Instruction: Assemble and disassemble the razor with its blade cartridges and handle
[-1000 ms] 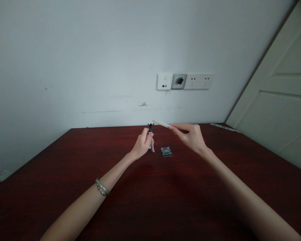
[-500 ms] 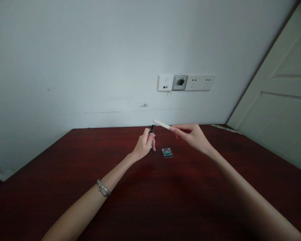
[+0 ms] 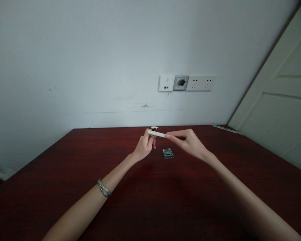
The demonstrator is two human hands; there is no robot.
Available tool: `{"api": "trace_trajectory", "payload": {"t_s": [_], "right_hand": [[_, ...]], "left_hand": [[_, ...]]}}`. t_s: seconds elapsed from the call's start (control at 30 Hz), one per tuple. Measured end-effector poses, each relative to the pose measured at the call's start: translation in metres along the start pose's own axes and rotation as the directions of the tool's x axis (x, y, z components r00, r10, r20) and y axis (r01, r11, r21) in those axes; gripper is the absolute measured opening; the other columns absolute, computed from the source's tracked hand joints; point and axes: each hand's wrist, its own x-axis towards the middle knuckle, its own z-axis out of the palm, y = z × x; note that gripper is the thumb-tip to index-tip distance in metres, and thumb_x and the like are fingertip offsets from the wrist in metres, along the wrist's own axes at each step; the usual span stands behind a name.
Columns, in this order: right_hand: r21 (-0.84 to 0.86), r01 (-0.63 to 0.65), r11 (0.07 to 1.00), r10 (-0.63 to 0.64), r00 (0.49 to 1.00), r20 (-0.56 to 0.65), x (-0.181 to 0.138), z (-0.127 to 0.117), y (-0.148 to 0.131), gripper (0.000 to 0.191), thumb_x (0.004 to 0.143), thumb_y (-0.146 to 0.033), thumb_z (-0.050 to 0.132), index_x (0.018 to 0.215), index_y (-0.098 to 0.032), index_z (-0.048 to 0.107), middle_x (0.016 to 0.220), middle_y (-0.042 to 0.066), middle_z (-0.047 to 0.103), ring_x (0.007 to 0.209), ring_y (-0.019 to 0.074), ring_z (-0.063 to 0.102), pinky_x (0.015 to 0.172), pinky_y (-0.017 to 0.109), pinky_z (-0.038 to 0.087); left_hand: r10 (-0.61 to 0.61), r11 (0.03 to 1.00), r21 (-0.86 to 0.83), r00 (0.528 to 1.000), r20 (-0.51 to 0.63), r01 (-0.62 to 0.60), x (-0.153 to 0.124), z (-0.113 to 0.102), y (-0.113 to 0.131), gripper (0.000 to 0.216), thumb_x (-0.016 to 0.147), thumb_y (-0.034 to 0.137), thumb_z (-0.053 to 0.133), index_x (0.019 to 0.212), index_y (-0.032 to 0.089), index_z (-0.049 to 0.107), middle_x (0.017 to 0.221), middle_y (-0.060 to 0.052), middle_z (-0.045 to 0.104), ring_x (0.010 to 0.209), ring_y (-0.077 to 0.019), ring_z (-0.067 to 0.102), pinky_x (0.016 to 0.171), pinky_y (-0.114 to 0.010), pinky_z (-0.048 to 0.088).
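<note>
My left hand point(image 3: 143, 146) is closed around a small razor-like tool point(image 3: 154, 128) with a black neck and a silvery T-shaped head; most of its handle is hidden by the fingers and the white bar. My right hand point(image 3: 188, 142) pinches one end of a slim white bar point(image 3: 157, 134) between thumb and fingers. The bar's far end crosses in front of the tool's neck, over my left fingers; whether they touch I cannot tell. Below and between the hands, a small clear case point(image 3: 168, 153) with teal parts lies flat on the table.
The dark red wooden table point(image 3: 150, 201) reaches back to a pale wall point(image 3: 110, 60) with sockets and a switch panel point(image 3: 188, 83). A thin printed strip point(image 3: 227, 129) lies at the back right edge, near a white panelled door point(image 3: 281, 110).
My right hand has brought the white bar left and down, from beside the tool's head to across its neck. The left hand has barely moved, and the case lies as before.
</note>
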Motion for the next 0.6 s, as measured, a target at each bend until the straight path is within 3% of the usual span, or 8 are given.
{"api": "trace_trajectory", "payload": {"t_s": [0.13, 0.3, 0.43, 0.6], "right_hand": [[-0.028, -0.016, 0.999, 0.013, 0.997, -0.078, 0.0001, -0.0023, -0.0014, 0.036, 0.084, -0.043, 0.048, 0.092, -0.018, 0.073, 0.075, 0.003, 0.071, 0.064, 0.0169, 0.059, 0.055, 0.026, 0.043], [-0.045, -0.001, 0.999, 0.001, 1.000, 0.007, 0.0001, -0.0020, -0.0003, 0.036, 0.083, -0.043, 0.049, 0.092, -0.019, 0.074, 0.071, 0.002, 0.071, 0.064, 0.0171, 0.059, 0.055, 0.026, 0.044], [-0.024, -0.020, 1.000, 0.019, 0.999, -0.049, 0.0002, -0.0006, 0.0008, 0.037, 0.084, -0.043, 0.047, 0.096, -0.018, 0.073, 0.076, 0.004, 0.071, 0.068, 0.0177, 0.060, 0.057, 0.026, 0.045], [-0.039, -0.010, 0.999, 0.011, 1.000, 0.008, 0.0008, -0.0052, 0.0015, 0.034, 0.084, -0.042, 0.049, 0.093, -0.019, 0.073, 0.078, 0.003, 0.072, 0.069, 0.0178, 0.060, 0.058, 0.027, 0.045]], "left_hand": [[-0.008, 1.000, -0.019, 1.000, 0.014, 0.008, 0.0000, -0.0001, 0.0010, 0.011, 0.091, 0.031, 0.035, 0.090, 0.019, 0.037, 0.057, 0.006, 0.050, 0.047, -0.0092, 0.054, 0.052, -0.022, 0.042], [0.005, 1.000, 0.004, 1.000, 0.015, -0.005, -0.0003, 0.0004, 0.0005, 0.011, 0.091, 0.030, 0.035, 0.088, 0.020, 0.038, 0.054, 0.007, 0.049, 0.047, -0.0095, 0.055, 0.052, -0.022, 0.042], [0.006, 1.000, -0.007, 1.000, 0.029, -0.006, -0.0007, 0.0009, -0.0016, 0.010, 0.091, 0.029, 0.035, 0.092, 0.020, 0.037, 0.055, 0.007, 0.050, 0.046, -0.0090, 0.054, 0.052, -0.022, 0.043], [0.001, 1.000, 0.014, 0.999, 0.035, -0.001, -0.0014, 0.0010, -0.0026, 0.010, 0.092, 0.028, 0.035, 0.093, 0.019, 0.038, 0.054, 0.008, 0.049, 0.047, -0.0091, 0.054, 0.054, -0.022, 0.043]]}}
